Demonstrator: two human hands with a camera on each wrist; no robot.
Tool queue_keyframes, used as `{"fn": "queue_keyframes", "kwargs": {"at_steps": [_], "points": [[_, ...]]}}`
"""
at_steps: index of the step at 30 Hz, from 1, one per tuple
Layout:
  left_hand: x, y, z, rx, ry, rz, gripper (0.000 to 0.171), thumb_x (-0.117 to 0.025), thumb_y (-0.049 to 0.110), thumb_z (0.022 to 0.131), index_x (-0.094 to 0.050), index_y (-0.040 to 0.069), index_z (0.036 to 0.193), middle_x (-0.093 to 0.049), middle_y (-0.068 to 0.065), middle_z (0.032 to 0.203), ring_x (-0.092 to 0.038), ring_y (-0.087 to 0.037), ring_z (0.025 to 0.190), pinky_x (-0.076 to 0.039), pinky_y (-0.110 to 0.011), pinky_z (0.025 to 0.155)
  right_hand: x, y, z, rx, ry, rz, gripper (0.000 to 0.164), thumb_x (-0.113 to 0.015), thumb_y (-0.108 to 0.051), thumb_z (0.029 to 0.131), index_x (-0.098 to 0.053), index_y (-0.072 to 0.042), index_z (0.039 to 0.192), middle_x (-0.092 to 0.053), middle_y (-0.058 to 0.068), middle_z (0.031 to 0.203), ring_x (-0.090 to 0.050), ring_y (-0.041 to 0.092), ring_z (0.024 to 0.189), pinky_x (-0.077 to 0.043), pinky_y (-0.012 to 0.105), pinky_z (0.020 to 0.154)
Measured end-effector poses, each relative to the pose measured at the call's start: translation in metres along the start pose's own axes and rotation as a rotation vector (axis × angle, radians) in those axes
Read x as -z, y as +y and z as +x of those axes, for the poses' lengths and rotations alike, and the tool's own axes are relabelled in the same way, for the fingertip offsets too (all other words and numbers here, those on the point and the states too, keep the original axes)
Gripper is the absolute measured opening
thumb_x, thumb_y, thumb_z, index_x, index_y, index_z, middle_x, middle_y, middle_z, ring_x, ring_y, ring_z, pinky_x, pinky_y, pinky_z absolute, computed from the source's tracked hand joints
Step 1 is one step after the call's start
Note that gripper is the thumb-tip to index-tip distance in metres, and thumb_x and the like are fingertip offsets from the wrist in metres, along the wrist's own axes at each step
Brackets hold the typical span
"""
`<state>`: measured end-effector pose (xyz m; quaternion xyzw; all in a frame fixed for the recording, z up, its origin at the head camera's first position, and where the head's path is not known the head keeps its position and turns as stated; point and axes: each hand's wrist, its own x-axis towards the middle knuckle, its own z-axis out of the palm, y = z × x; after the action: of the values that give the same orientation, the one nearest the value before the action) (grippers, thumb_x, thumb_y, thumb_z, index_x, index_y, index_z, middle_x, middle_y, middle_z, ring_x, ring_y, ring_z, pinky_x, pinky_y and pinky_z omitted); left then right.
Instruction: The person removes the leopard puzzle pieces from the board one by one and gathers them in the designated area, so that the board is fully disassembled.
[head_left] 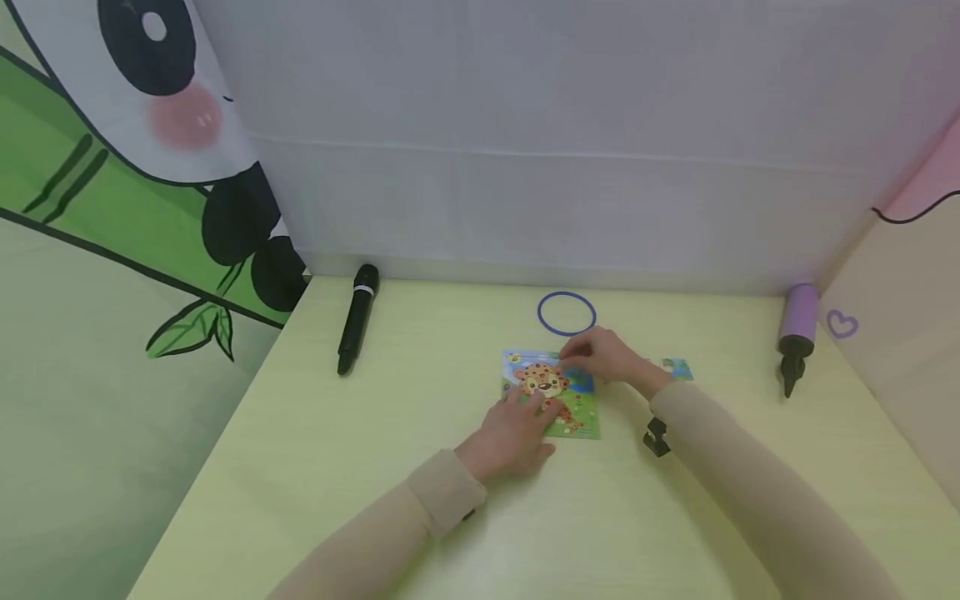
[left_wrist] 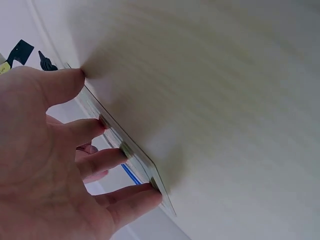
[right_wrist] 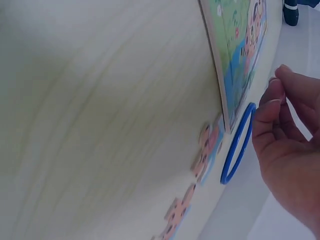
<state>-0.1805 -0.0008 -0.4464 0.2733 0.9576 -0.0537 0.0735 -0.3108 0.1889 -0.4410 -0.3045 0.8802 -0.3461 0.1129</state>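
Observation:
A leopard jigsaw puzzle (head_left: 581,425) in a flat board lies on the table. My left hand (head_left: 512,437) rests at its lower left, fingertips touching the board and thumb near the bottom edge. In the left wrist view these fingers (left_wrist: 135,202) are extended along the thin board edge. Over the board's upper right is my right hand (head_left: 606,354), thumb and fingertips brought together. Whether a small piece sits between them is hidden. Loose puzzle pieces (right_wrist: 205,157) lie on the table beside the board, partly behind the right wrist in the head view.
A blue ring (head_left: 540,317) lies just behind the board. Toward the back left is a black microphone (head_left: 357,321). A purple hand pump (head_left: 799,321) lies at the right edge. White cloth (head_left: 555,200) rises behind the table, with printed cloth at both sides.

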Motion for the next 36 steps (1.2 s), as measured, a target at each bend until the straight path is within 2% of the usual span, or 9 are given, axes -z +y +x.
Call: {"fn": "queue_keyframes", "kwargs": {"at_steps": [7, 16, 24, 31, 36], "points": [[0.001, 0.002, -0.007, -0.033, -0.005, -0.073, 0.066, -0.051, 0.049, 0.095, -0.035, 0.014, 0.148, -0.034, -0.016, 0.147, -0.031, -0.044, 0.131, -0.046, -0.047, 0.093, -0.012, -0.004, 0.004, -0.011, -0.004, 0.040, 0.016, -0.069, -0.011, 0.088, -0.072, -0.003, 0.102, -0.069, 0.005, 0.099, -0.064, 0.021, 0.093, -0.050, 0.037, 0.085], [-0.002, -0.003, -0.010, -0.080, -0.028, -0.090, 0.064, -0.048, 0.045, 0.097, -0.034, 0.009, 0.148, -0.028, -0.018, 0.151, -0.027, -0.041, 0.135, -0.042, -0.045, 0.097, -0.027, -0.011, 0.011, 0.009, -0.018, 0.062, 0.015, -0.068, -0.011, 0.089, -0.073, -0.005, 0.102, -0.069, 0.003, 0.100, -0.063, 0.020, 0.093, -0.050, 0.038, 0.085], [-0.002, -0.006, -0.012, -0.081, -0.037, -0.085, 0.065, -0.044, 0.046, 0.098, -0.033, 0.008, 0.149, -0.028, -0.017, 0.151, -0.027, -0.041, 0.135, -0.040, -0.045, 0.099, -0.039, -0.010, 0.020, 0.026, -0.013, 0.035, 0.014, -0.068, -0.015, 0.090, -0.074, -0.010, 0.101, -0.070, -0.001, 0.098, -0.064, 0.016, 0.091, -0.050, 0.037, 0.085], [-0.003, -0.007, -0.016, -0.081, -0.027, -0.126, 0.064, -0.047, 0.046, 0.097, -0.036, 0.007, 0.147, -0.036, -0.014, 0.145, -0.032, -0.040, 0.131, -0.047, -0.040, 0.092, -0.046, -0.015, 0.022, -0.001, -0.009, 0.049, 0.015, -0.068, -0.015, 0.089, -0.074, -0.010, 0.102, -0.070, -0.002, 0.097, -0.063, 0.013, 0.088, -0.051, 0.033, 0.081], [0.001, -0.007, -0.022, -0.064, -0.062, -0.157, 0.065, -0.046, 0.046, 0.098, -0.035, 0.004, 0.147, -0.030, -0.016, 0.150, -0.026, -0.041, 0.135, -0.041, -0.041, 0.099, -0.049, -0.025, 0.023, 0.011, -0.046, 0.097, 0.016, -0.069, -0.017, 0.090, -0.074, -0.009, 0.103, -0.070, -0.002, 0.095, -0.063, 0.015, 0.086, -0.052, 0.033, 0.077]]}}
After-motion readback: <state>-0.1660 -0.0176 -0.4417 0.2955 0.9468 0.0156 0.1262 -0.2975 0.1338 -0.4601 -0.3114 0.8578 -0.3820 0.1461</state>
